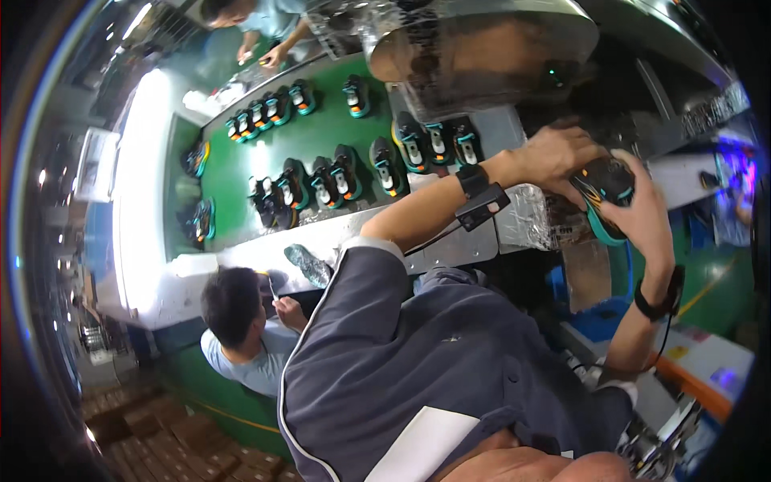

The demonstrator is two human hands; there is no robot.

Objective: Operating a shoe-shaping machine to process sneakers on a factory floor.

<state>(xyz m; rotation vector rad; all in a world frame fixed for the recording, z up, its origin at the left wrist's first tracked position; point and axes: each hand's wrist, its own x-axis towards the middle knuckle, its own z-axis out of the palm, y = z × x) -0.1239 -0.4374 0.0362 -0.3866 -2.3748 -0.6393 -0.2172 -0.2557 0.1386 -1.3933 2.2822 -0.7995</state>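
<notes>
Toward the right, both hands are closed around a dark sports shoe (604, 183) with orange stripes and a teal sole. My left hand (558, 157) reaches over from the left and grips its near-left upper side, fingers bent against it. From the other side my right hand (646, 213) clasps the shoe, with the thumb across the upper. The shoe is tilted, and part of it is hidden by my fingers. Nearest to it on the left are several similar black shoes (438, 143) standing at the end of the belt.
A green conveyor belt (321, 132) carries rows of shoes. Above my left arm hangs a large shiny machine hood (482, 60). One co-worker (241, 329) sits at lower left with a thin tool; another (277, 24) works across the belt. A teal sole-shaped piece (308, 265) lies on the ledge.
</notes>
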